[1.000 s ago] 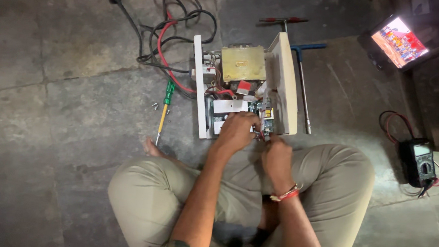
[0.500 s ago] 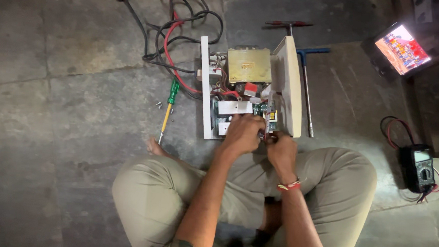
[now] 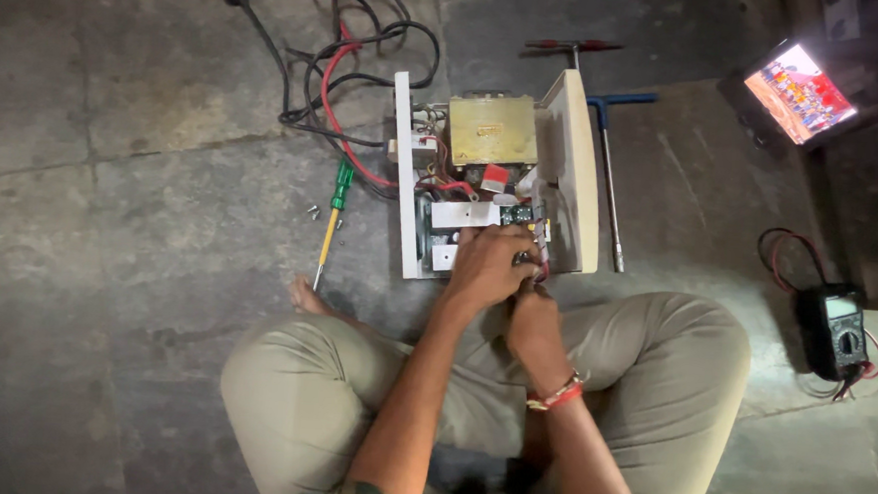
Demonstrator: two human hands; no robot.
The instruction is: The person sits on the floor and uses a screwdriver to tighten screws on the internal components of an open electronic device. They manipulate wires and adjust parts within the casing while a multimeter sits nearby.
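An opened white electrical unit [image 3: 576, 164] lies on the stone floor in front of my crossed legs, with a brass-coloured transformer block [image 3: 492, 130], red wires and a green circuit board inside. My left hand [image 3: 491, 263] rests over the near end of the unit, fingers curled on the board area. My right hand [image 3: 534, 322] sits just below it, fingers pinched at small wires by the unit's near edge. What the fingers hold is hidden.
A green-handled screwdriver [image 3: 333, 214] and loose screws [image 3: 313, 211] lie left of the unit. Black and red cables [image 3: 347, 62] coil behind it. T-handle tools [image 3: 610, 176] lie to the right. A multimeter [image 3: 840, 333] and a lit phone screen [image 3: 800, 93] sit at the far right.
Both hands stay at the unit's near end. My right hand has drawn slightly closer to the left one, and the view has shifted a little.
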